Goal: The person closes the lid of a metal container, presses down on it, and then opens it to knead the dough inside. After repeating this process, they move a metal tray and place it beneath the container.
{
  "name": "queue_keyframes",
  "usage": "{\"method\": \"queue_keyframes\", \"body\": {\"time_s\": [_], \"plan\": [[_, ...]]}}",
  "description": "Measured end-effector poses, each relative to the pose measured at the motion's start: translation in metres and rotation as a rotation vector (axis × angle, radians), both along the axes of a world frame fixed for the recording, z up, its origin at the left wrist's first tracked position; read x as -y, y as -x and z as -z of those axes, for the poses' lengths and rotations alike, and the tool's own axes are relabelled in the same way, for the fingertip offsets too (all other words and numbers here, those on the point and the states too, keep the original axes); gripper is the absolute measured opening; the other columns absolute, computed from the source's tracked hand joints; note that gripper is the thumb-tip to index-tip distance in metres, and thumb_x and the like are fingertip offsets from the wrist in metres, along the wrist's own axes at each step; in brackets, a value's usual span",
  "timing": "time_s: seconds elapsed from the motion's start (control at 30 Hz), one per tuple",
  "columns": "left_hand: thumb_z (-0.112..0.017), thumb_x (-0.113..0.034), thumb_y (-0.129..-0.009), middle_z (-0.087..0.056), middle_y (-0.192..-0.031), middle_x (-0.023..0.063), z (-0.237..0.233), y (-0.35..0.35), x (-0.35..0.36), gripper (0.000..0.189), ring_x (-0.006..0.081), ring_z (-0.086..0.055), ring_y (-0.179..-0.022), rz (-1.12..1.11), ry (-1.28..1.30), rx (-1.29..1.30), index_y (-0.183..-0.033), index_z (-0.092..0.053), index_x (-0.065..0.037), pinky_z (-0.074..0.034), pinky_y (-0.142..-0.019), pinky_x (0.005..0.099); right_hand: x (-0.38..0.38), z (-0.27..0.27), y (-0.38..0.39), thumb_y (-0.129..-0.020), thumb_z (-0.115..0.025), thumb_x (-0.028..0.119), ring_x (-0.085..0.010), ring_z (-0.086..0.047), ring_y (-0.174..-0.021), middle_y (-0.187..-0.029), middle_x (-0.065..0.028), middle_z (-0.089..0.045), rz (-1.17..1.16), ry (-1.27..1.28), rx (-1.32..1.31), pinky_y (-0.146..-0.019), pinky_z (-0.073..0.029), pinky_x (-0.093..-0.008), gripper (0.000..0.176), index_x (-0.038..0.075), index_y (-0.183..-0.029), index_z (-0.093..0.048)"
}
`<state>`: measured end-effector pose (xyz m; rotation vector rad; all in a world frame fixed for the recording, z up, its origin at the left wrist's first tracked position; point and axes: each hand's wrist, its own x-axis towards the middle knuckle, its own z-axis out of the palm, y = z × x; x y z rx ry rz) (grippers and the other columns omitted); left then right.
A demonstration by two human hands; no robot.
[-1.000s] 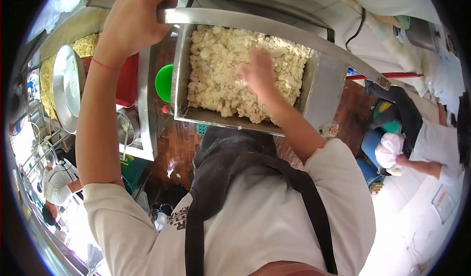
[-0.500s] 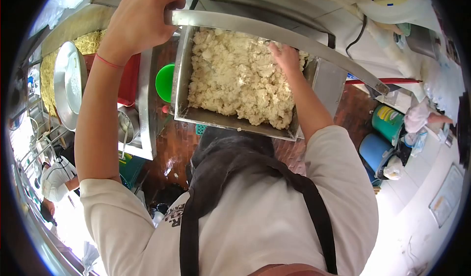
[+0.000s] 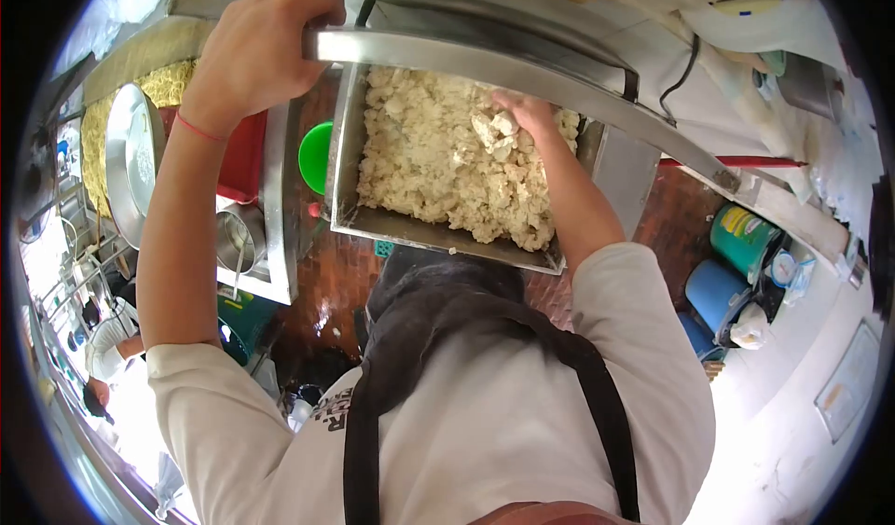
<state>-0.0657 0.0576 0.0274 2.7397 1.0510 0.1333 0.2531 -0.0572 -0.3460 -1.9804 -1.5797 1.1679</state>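
A rectangular metal trough in front of me is full of pale, crumbly dough. Into its far right side reaches my right hand, fingers curled at a loose clump of the dough. Part of those fingers is hidden by the dough and by a long metal bar-like edge above the trough. That edge looks like the rim of a raised lid, and my left hand is closed around its left end. A red string circles my left wrist.
Left stands a metal counter with a red tray, a pot and a steel bowl. Near the trough is a green bucket. Green and blue buckets stand right. Another person is far left.
My right hand has lifted slightly and moved left, now with a dough clump at its fingers. My left hand and the metal edge have dropped slightly. A white bag-like shape at the right is gone.
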Motion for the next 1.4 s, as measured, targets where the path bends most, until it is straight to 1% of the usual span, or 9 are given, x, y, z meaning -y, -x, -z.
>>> {"method": "queue_keyframes", "body": {"time_s": [0.17, 0.33, 0.6, 0.93, 1.1, 1.2, 1.27, 1.33, 1.4], "plan": [[-0.065, -0.004, -0.065, -0.065, -0.092, 0.0113, -0.005, 0.0, -0.001, 0.029, 0.0374, -0.063, -0.088, -0.011, 0.019, -0.015, -0.093, -0.064, -0.006, -0.05, -0.075, 0.0446, -0.002, -0.061, 0.011, -0.081, -0.058, 0.081, -0.0412, -0.045, -0.139, -0.152, -0.0269, -0.044, -0.106, 0.364, -0.023, -0.117, -0.034, -0.0454, 0.093, 0.006, -0.136, -0.062], [-0.064, -0.002, -0.061, -0.064, -0.09, 0.0125, -0.003, 0.002, -0.001, 0.033, 0.0376, -0.063, -0.086, -0.021, 0.037, 0.015, -0.094, -0.062, -0.004, -0.05, -0.075, 0.0433, 0.01, -0.026, 0.037, -0.081, -0.054, 0.084, -0.0411, -0.041, -0.142, -0.152, -0.0264, -0.043, -0.108, 0.151, 0.031, -0.119, -0.031, -0.0485, 0.101, 0.006, -0.145, -0.051], [-0.065, 0.0, -0.061, -0.064, -0.091, 0.0129, -0.009, -0.005, 0.005, 0.034, 0.0371, -0.064, -0.086, -0.013, 0.034, 0.014, -0.094, -0.062, -0.003, -0.051, -0.075, 0.042, -0.009, 0.006, 0.032, -0.081, -0.061, 0.078, -0.0386, -0.045, -0.14, -0.15, -0.0242, -0.047, -0.101, 0.181, -0.045, -0.118, -0.033, -0.0487, 0.098, 0.004, -0.145, -0.05], [-0.071, -0.011, -0.064, -0.069, -0.087, 0.0135, -0.014, -0.01, 0.003, 0.029, 0.0354, -0.067, -0.084, -0.025, -0.014, -0.035, -0.092, -0.07, -0.006, -0.053, -0.074, 0.0426, -0.033, -0.07, 0.044, -0.078, -0.056, 0.085, -0.0434, -0.036, -0.145, -0.151, -0.0304, -0.042, -0.346, 0.425, 0.12, -0.118, -0.033, -0.0497, 0.112, 0.001, -0.15, -0.041], [-0.069, -0.01, -0.06, -0.07, -0.087, 0.0145, -0.014, -0.009, 0.003, 0.031, 0.0363, -0.067, -0.081, -0.032, -0.062, -0.037, -0.09, -0.071, -0.005, -0.054, -0.071, 0.0429, -0.029, 0.005, 0.043, -0.09, -0.058, 0.068, -0.0323, -0.068, -0.105, -0.125, -0.0224, -0.067, -0.186, 0.176, 0.17, -0.103, -0.05, -0.0457, 0.082, 0.003, -0.14, -0.054], [-0.069, -0.009, -0.059, -0.069, -0.087, 0.0149, -0.014, -0.008, 0.006, 0.033, 0.0374, -0.067, -0.082, -0.066, -0.043, -0.051, -0.091, -0.071, -0.004, -0.054, -0.072, 0.0434, -0.013, 0.01, 0.039, -0.093, -0.061, 0.056, -0.0298, -0.072, -0.086, -0.115, -0.0161, -0.072, -0.16, 0.062, 0.161, -0.096, -0.053, -0.0456, 0.069, 0.006, -0.139, -0.056], [-0.068, -0.009, -0.059, -0.069, -0.086, 0.0152, -0.012, -0.007, 0.004, 0.034, 0.0376, -0.067, -0.082, -0.031, -0.05, 0.008, -0.092, -0.072, -0.005, -0.054, -0.073, 0.0437, -0.011, -0.025, 0.043, -0.094, -0.062, 0.052, -0.0306, -0.072, -0.085, -0.113, -0.0144, -0.073, -0.131, 0.255, 0.071, -0.096, -0.054, -0.045, 0.065, 0.006, -0.138, -0.056], [-0.067, -0.008, -0.06, -0.07, -0.085, 0.0156, -0.018, -0.009, 0.006, 0.034, 0.0378, -0.067, -0.082, -0.046, -0.035, 0.005, -0.093, -0.072, -0.004, -0.054, -0.073, 0.044, 0.006, -0.06, 0.056, -0.09, -0.063, 0.061, -0.0348, -0.052, -0.129, -0.14, -0.0208, -0.056, -0.145, 0.266, 0.021, -0.113, -0.039, -0.0479, 0.081, 0.008, -0.149, -0.044], [-0.067, -0.008, -0.06, -0.07, -0.084, 0.0162, -0.018, -0.008, 0.009, 0.034, 0.0381, -0.067, -0.082, -0.066, -0.03, -0.005, -0.093, -0.073, -0.004, -0.054, -0.073, 0.0444, 0.025, -0.032, 0.069, -0.085, -0.06, 0.074, -0.0381, -0.03, -0.149, -0.156, -0.024, -0.038, -0.226, 0.146, 0.186, -0.123, -0.024, -0.0515, 0.098, 0.011, -0.156, -0.034]]}}
